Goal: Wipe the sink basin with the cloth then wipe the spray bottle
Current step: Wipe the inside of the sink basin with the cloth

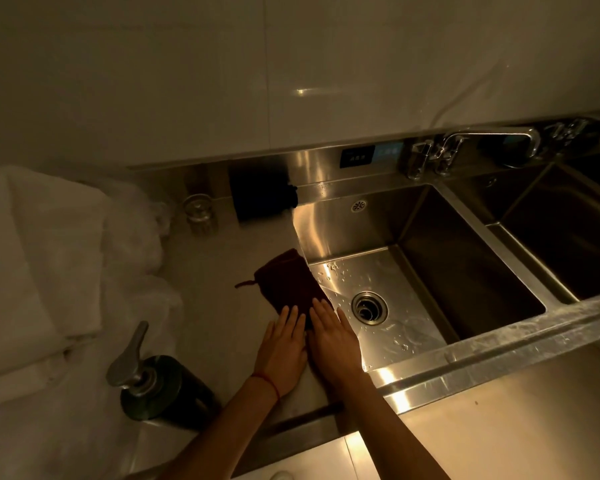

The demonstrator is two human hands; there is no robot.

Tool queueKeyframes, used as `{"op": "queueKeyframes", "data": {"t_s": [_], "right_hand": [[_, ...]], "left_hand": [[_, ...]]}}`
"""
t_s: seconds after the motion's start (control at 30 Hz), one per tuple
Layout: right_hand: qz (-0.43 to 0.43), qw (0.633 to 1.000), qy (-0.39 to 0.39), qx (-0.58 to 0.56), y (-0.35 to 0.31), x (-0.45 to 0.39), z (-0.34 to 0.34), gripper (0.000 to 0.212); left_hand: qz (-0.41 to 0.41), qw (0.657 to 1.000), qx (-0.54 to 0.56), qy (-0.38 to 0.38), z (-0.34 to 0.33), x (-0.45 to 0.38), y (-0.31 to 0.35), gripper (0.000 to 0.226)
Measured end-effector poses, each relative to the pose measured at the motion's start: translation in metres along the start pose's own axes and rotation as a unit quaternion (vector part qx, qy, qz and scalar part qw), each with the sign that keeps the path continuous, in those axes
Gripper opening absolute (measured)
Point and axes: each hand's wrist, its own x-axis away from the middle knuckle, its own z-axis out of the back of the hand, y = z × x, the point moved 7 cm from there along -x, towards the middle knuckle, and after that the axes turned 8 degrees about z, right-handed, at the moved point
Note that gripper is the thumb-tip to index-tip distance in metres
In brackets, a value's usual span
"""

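Head view shows both hands laid flat, side by side, on the near end of a dark red cloth at centre frame: left hand and right hand, fingers straight, neither grip closed round anything. The cloth lies on the table beside the left rim of the wet sink basin. Wiping the basin seems about to start; next the cloth must be gathered and carried down over the rim. The dark pump bottle stands lower left, untouched
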Motion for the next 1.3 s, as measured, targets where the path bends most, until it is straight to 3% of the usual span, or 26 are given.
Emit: {"op": "queueKeyframes", "data": {"t_s": [0.33, 0.53, 0.73, 1.3], "right_hand": [[-0.025, 1.000, 0.012, -0.014, 0.015, -0.005, 0.000, 0.049], [-0.030, 0.999, 0.035, -0.001, -0.002, -0.012, 0.006, 0.050], [-0.034, 0.999, -0.004, -0.014, -0.007, -0.026, -0.011, 0.063], [0.012, 0.998, -0.043, 0.048, -0.001, -0.035, -0.004, 0.048]], "left_hand": [[-0.010, 0.998, 0.060, 0.025, 0.004, -0.009, 0.007, 0.053], [0.042, 0.996, 0.054, 0.063, 0.013, -0.018, -0.015, 0.053], [0.068, 0.995, 0.051, 0.045, 0.013, -0.030, -0.023, 0.058], [0.046, 0.998, 0.004, 0.043, 0.019, -0.049, -0.013, 0.061]]}}
